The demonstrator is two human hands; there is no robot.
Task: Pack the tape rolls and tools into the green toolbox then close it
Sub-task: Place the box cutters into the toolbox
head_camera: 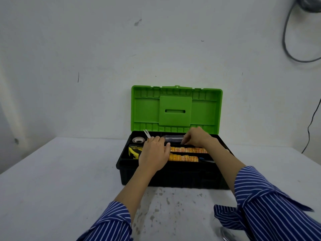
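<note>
The toolbox stands open on the table, its green lid upright and its black base in front of me. In the tray lie a white tape roll, a yellow and black tape measure and two rows of orange-yellow tape rolls. My left hand is over the tray's left half and pinches a small silver metal clip that sticks up from its fingers. My right hand grips the right end of a clear-handled tool lying in the back compartment.
A blue-tipped item lies in the tray's front right. The white table meets a white wall behind the box. Cables hang at the upper right. A shiny metal object shows at the bottom edge.
</note>
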